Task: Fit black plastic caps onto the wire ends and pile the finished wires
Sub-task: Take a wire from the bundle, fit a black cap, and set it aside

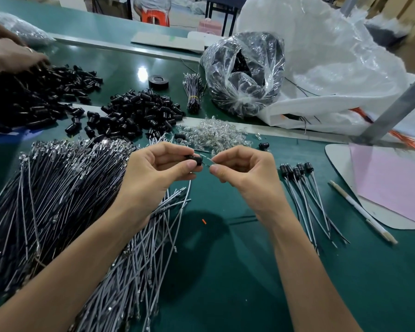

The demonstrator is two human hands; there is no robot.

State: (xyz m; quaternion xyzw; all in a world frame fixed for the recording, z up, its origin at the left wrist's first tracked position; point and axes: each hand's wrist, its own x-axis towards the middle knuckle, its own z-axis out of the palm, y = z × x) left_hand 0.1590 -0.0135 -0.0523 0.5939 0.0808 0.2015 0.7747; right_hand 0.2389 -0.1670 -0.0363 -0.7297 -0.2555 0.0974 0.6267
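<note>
Black cap (196, 160) held above the worktop (225, 271), pinched in your left grip (151, 176). At its 3 o'clock, your right grip (247, 173) pinches a wire end (207, 160). Finished wires (307, 190) further at 3 o'clock; loose caps (139, 113) at 11.

Black cap (197, 160) meeting wire (189, 188), capped wires (306, 188) rightward

Left hand (153, 178): cap (196, 160) (right hand (244, 178): wire (206, 163)).

Five capped wires (297, 174) are lying beside one pen (362, 212); two heaps of black caps (139, 111) and one tape roll (158, 81) are sitting beyond.
</note>
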